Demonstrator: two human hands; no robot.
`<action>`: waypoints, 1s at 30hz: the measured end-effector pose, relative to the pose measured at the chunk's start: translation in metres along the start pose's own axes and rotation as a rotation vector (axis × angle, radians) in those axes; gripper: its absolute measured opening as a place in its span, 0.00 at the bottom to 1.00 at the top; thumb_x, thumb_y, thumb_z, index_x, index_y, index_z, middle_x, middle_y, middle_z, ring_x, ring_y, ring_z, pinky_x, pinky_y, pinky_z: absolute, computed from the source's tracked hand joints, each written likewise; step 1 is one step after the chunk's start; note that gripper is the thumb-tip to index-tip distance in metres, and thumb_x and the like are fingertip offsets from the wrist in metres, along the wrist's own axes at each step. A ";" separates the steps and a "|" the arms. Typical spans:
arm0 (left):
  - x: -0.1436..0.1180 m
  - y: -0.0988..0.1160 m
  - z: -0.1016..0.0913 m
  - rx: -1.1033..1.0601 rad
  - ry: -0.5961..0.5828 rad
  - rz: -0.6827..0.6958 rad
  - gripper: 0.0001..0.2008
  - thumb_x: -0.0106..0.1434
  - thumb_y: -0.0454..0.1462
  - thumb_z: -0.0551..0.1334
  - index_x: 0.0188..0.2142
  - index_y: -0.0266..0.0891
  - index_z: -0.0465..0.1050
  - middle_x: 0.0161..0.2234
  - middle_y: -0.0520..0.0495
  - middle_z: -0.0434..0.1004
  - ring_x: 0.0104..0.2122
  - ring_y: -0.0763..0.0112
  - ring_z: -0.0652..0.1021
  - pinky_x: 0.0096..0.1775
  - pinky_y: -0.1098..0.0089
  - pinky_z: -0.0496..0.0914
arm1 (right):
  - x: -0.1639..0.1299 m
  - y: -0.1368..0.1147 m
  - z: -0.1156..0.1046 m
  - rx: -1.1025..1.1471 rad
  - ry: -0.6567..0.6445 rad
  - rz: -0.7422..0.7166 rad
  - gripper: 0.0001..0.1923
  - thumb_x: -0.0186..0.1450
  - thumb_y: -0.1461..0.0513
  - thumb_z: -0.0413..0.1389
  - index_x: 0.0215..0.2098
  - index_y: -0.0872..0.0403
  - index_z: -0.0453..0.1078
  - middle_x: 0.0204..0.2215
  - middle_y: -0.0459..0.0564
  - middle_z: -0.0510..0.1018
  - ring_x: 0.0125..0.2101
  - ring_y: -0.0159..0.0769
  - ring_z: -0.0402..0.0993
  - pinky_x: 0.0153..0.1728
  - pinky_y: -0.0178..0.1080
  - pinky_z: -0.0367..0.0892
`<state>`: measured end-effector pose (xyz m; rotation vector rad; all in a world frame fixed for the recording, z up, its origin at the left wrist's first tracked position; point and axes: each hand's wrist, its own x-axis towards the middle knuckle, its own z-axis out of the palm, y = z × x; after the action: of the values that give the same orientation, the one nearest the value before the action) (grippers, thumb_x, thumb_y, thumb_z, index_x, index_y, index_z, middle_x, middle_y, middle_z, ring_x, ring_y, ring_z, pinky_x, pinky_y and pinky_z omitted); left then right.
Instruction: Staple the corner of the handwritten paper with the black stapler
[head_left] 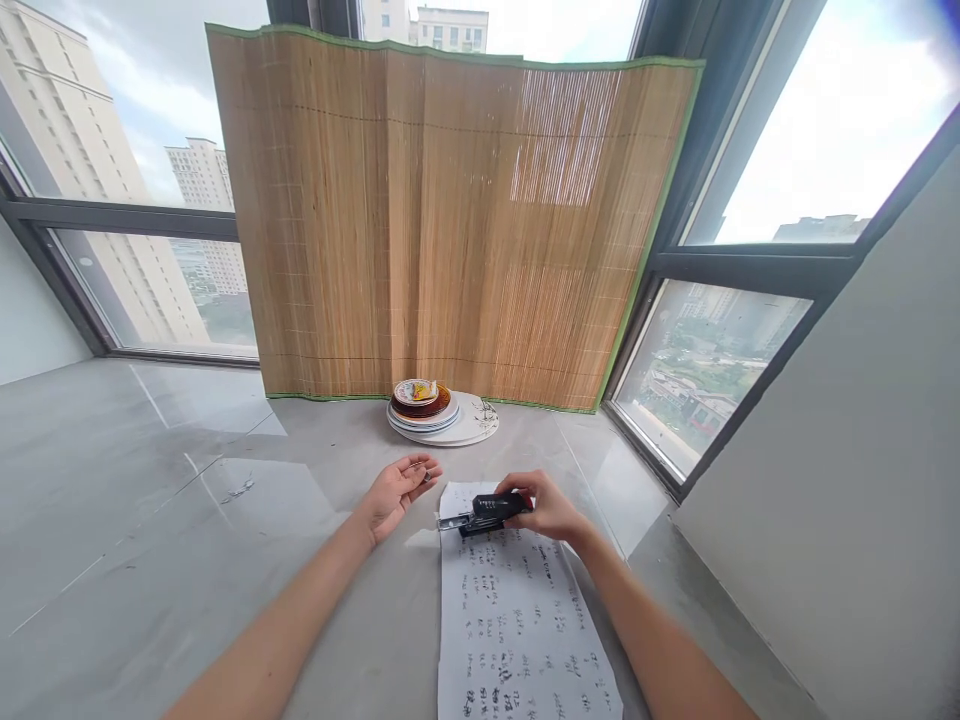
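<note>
At the top edge of the sheet of paper [517,620], right hand [551,507] has its grip clamped on a black stapler [487,513]. Fingers wrap the rear (right) end of the body; thumb side faces the camera.

Stapler long axis: roughly left-right across the view, tilted slightly, left end a bit lower. Metal nose/tray end points left, toward the left hand. It looks opened up, with the silver tray sticking out past the black top, but I can't tell if it's fully out.

Left hand [397,490]: palm up, fingers loosely apart, resting on the desk [225,560] just left of the paper's top corner. Something small and shiny sits at the fingertips [424,468], maybe a strip of staples; too small to tell. Not a firm grip either way, more cupped than pinched.

Key relation: the stapler nose is near the left fingertips, not touching, with a small gap between them. Left hand lies up and to the left of the nose, so the open end already faces it. Right hand is the one on the stapler; left is nearer the nose end.

Paper: handwritten, long axis running away from the person, lying flat, stapler over its far edge.

Behind: stack of plates [439,412] against a bamboo mat [450,220], well apart from both hands.
</note>
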<state>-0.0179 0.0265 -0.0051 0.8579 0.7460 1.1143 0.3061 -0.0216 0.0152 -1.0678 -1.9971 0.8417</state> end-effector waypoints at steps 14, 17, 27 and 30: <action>-0.030 -0.003 0.046 0.272 -0.203 0.164 0.25 0.53 0.44 0.85 0.41 0.40 0.75 0.41 0.50 0.80 0.33 0.64 0.87 0.39 0.68 0.77 | 0.018 -0.042 0.058 -0.220 0.233 -0.553 0.04 0.76 0.60 0.63 0.46 0.45 0.82 0.47 0.52 0.87 0.44 0.42 0.85 0.46 0.43 0.81; -0.031 -0.004 0.049 0.262 -0.208 0.169 0.26 0.51 0.44 0.86 0.39 0.40 0.75 0.40 0.50 0.80 0.32 0.66 0.86 0.37 0.69 0.77 | 0.017 -0.046 0.061 -0.202 0.225 -0.583 0.06 0.77 0.63 0.61 0.42 0.46 0.80 0.39 0.50 0.87 0.39 0.40 0.84 0.41 0.42 0.80; -0.008 0.003 0.016 0.514 0.085 0.380 0.20 0.69 0.56 0.70 0.39 0.43 0.74 0.31 0.48 0.79 0.34 0.57 0.85 0.44 0.58 0.80 | 0.017 -0.015 0.012 -0.206 0.511 -0.325 0.07 0.75 0.57 0.61 0.41 0.47 0.81 0.42 0.53 0.87 0.42 0.46 0.84 0.48 0.49 0.78; 0.009 0.008 -0.014 0.883 0.318 0.472 0.11 0.70 0.48 0.67 0.38 0.45 0.78 0.36 0.43 0.82 0.42 0.52 0.83 0.54 0.53 0.76 | 0.009 0.031 -0.026 -0.318 0.631 0.016 0.10 0.69 0.53 0.62 0.34 0.47 0.80 0.35 0.53 0.85 0.36 0.50 0.81 0.44 0.53 0.76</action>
<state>-0.0309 0.0393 -0.0061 1.6832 1.3946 1.3611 0.3362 0.0059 0.0075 -1.3260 -1.5997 0.1452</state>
